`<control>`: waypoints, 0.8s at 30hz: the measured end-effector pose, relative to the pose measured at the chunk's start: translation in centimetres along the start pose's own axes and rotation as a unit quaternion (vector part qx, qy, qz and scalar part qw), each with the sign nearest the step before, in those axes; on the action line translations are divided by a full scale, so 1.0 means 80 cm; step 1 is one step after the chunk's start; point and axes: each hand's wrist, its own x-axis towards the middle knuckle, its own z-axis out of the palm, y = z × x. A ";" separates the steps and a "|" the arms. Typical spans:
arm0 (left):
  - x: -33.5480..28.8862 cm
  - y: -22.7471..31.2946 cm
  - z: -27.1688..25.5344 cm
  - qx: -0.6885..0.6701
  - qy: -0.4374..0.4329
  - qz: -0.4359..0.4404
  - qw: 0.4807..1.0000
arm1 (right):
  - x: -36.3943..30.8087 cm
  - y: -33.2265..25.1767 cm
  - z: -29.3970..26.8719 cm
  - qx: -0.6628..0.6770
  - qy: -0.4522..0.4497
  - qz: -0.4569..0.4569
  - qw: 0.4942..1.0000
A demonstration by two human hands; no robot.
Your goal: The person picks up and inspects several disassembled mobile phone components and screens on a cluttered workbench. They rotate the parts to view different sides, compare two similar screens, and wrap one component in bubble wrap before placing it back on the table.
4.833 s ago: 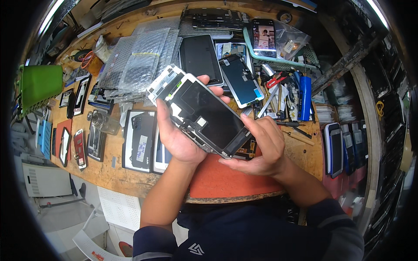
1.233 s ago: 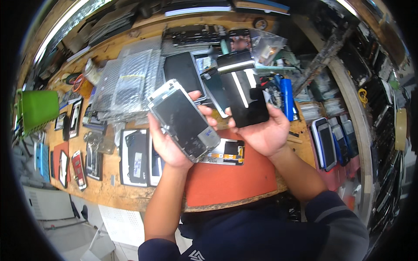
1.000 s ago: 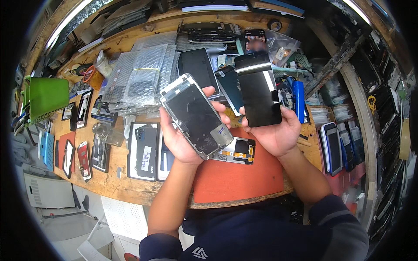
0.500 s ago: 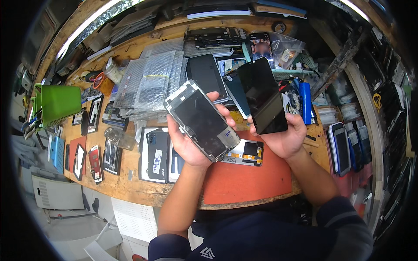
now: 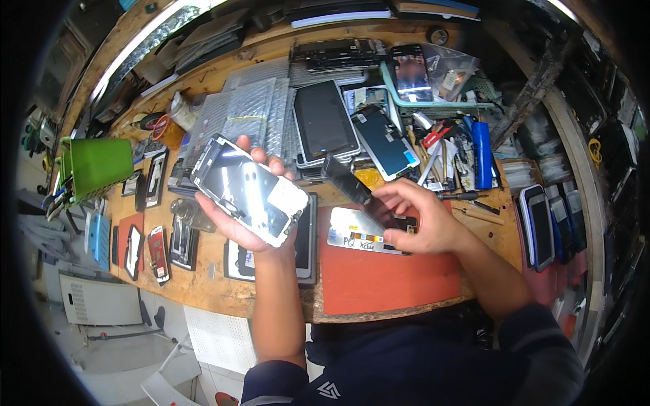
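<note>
In my left hand [image 5: 233, 223] lies a phone frame [image 5: 237, 186] with a white border, a pale label at one end and strong glare on its surface. My fingers curl round its edges. My right hand [image 5: 423, 220] grips a dark glossy phone screen [image 5: 352, 184] by its lower end, thumb against fingers, with the panel tilted steeply. Just below it, a silvery screen panel [image 5: 342, 227] with a gold flex cable and handwriting rests on the orange mat [image 5: 386, 284]; my right fingers overlap part of it.
Beyond my hands lie a black tablet [image 5: 326, 118], a bare screen [image 5: 384, 142] and a bubble-wrap stack [image 5: 247, 101]. Tools and a blue cylinder [image 5: 481, 155] crowd the right. Phone parts, a glass jar [image 5: 193, 213] and a green basket [image 5: 101, 166] are at left.
My right hand has lowered and turned the dark screen from face-on to a steep tilt, moving it left. My left hand has shifted left with the phone frame, which now catches glare.
</note>
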 end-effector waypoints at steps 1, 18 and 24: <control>0.001 0.004 -0.003 -0.001 -0.006 0.003 1.000 | -0.005 -0.005 0.003 -0.048 0.017 -0.033 0.998; -0.008 -0.030 0.004 0.031 0.022 -0.069 0.997 | -0.012 -0.008 0.000 -0.236 0.045 -0.139 0.961; -0.033 -0.068 0.014 0.262 0.004 -0.127 0.957 | -0.005 -0.009 0.004 -0.035 0.119 -0.198 0.972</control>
